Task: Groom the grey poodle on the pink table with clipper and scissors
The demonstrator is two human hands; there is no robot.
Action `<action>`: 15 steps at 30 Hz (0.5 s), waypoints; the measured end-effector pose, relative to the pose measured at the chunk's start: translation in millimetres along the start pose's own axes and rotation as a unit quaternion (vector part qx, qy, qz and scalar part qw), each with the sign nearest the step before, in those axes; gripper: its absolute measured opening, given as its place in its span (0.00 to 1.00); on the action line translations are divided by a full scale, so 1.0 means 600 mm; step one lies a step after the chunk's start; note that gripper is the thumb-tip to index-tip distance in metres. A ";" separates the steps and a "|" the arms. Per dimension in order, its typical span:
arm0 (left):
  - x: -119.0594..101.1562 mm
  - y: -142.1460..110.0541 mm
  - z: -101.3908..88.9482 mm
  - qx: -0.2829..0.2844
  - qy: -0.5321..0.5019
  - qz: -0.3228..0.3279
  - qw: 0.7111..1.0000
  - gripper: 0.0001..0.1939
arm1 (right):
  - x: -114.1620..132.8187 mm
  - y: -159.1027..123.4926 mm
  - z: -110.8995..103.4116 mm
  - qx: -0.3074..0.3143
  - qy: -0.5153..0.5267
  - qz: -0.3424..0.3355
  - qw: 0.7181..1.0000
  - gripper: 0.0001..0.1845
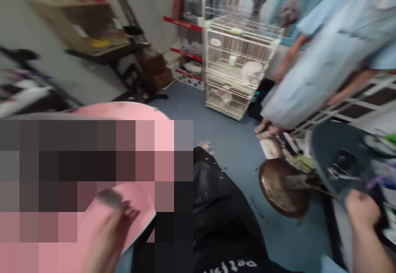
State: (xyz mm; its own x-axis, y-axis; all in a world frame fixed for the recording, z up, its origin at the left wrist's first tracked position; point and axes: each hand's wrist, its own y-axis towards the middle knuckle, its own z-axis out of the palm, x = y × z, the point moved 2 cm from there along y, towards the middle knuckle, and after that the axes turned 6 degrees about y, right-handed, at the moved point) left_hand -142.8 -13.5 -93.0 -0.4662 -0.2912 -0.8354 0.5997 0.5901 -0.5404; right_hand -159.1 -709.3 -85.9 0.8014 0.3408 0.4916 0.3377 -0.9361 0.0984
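My left hand (pixel 116 225) is over a pink surface (pixel 142 201) at the lower left, its fingers closed. At the fingertips is a blurred dark grey oval thing (pixel 109 198), whose kind I cannot make out. A pixelated block hides most of what lies on the pink surface. At the right edge, my right hand (pixel 362 210) is closed in a fist beside a dark round tabletop (pixel 324 149); whatever it grips is hidden. Scissors (pixel 335 174) lie on that tabletop, close to the fist.
A white wire cage (pixel 227 95) stands by the back wall, next to red-edged shelves (pixel 187 50). A person (pixel 321 54) in a pale blue apron stands at the right. A brown round stool base (pixel 281 190) sits on the blue floor (pixel 185 108). Black clothing (pixel 225 207) fills the bottom middle.
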 end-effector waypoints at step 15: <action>0.077 -0.048 -0.041 0.091 0.174 0.195 0.961 0.25 | 0.275 -0.806 0.111 0.919 0.236 0.182 0.258 0.22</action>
State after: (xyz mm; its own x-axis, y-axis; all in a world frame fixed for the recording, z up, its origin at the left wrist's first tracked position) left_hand -197.7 -25.3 -113.5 -0.3536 0.2139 -0.9106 0.8622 0.4520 -0.2286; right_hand -157.1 -194.7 -109.9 0.9421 -0.1962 0.2721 0.2947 0.8716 -0.3917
